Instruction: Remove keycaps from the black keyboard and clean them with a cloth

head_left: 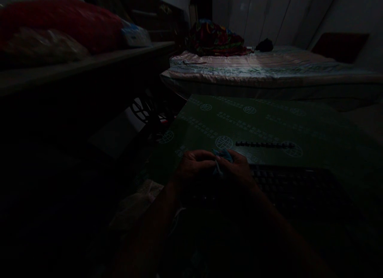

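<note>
In the dim light, a small blue-green cloth is bunched between my two hands, its pale end hanging down. My left hand pinches it from the left with fingers curled. From the other side my right hand grips the same cloth, thumb pressed on top. Below them lies a black keyboard, reaching out to the right; its left part is mostly lost in shadow and behind my hands. Beyond it, a row of small dark pieces, possibly keycaps, lines the green board.
The green board carries printed globes and lettering. A crumpled pale cloth or bag lies beside my left forearm. To the left, a shelf holds a red bag. A bed stands behind the board.
</note>
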Tool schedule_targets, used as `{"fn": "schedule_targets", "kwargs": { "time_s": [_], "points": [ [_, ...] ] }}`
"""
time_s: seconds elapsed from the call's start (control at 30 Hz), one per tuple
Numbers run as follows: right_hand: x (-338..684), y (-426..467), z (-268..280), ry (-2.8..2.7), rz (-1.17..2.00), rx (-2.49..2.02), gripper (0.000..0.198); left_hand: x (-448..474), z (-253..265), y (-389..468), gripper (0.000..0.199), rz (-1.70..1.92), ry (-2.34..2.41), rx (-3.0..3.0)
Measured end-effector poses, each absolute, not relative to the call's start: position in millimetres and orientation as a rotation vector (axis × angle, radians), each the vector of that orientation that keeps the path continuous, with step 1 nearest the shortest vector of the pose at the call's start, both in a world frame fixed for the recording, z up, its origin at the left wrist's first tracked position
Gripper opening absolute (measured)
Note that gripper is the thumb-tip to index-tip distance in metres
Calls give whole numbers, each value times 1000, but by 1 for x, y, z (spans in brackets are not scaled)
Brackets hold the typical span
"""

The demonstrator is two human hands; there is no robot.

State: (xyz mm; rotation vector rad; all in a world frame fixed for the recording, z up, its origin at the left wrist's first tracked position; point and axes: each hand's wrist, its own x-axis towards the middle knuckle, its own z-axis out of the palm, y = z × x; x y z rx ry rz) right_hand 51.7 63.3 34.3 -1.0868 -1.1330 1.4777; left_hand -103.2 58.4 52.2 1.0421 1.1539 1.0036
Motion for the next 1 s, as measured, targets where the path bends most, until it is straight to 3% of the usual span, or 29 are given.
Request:
{"fn": "schedule_targets", "kwargs": {
  "time_s": [1.0],
  "points": [
    [50, 59, 38, -1238, 1412, -1104, 34, -106, 53, 59, 26, 1069, 1082, 923]
  ]
}}
